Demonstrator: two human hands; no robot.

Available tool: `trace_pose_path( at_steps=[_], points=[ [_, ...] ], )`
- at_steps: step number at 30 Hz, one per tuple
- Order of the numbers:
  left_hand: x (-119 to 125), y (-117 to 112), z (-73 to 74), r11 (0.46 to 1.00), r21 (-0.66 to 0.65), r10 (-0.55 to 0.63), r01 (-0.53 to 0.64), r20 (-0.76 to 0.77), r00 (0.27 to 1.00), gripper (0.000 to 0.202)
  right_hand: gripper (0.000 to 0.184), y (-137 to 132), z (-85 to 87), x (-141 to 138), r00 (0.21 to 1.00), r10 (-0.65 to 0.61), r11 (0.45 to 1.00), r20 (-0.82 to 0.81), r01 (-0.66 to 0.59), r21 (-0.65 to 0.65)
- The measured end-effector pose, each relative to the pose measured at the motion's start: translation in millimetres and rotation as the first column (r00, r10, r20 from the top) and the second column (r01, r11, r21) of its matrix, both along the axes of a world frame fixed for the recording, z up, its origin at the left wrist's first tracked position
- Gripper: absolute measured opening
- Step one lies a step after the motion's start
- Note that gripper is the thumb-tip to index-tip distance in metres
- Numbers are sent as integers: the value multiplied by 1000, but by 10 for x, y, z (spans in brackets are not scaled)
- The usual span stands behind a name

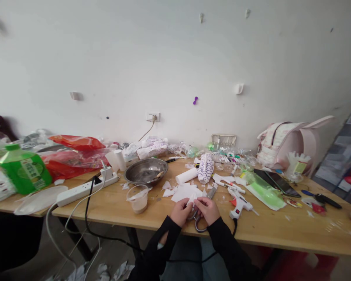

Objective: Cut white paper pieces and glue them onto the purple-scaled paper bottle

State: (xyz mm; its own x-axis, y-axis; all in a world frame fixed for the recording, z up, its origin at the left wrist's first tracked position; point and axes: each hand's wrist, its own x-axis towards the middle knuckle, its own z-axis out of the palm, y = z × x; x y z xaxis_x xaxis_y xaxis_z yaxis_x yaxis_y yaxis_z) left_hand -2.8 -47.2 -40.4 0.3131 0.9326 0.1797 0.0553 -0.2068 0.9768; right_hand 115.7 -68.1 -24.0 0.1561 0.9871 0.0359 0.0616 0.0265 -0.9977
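Observation:
Close to the table's front edge, my left hand [180,212] and my right hand [207,210] meet with fingers closed on a small piece of white paper [191,198]. Beneath them lie scissors [201,227] with grey handles, partly hidden by my hands. White paper sheets [183,192] and torn scraps spread just beyond my fingers. Behind these rest a roll of white paper [186,176] and a white form with purple scale-like markings [205,168]. A white hot glue gun [238,206] lies to the right of my right hand.
To the left stand a metal bowl [146,171], a clear plastic cup [137,198], a white power strip [86,190] with trailing cords and a green jug [25,169]. On the right are a green plastic bottle piece [265,191], a tablet [281,182] and a pink backpack [286,144].

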Motion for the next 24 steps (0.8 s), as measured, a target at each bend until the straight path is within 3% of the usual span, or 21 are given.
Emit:
trace_pose_path(
  at_steps=[9, 14, 24],
  points=[
    [-4, -7, 34, 1000, 3, 17, -17, 64, 998, 35, 30, -30, 12, 26, 998, 55, 996, -17, -54, 64],
    [-30, 38, 14, 996, -58, -65, 75, 158, 985, 41, 32, -17, -33, 89, 992, 122, 990, -43, -119, 72],
    [-72, 76, -26, 965, -152, -164, 215, 290, 943, 43, 30, 36, -69, 81, 988, 132, 991, -74, -130, 32]
  ],
)
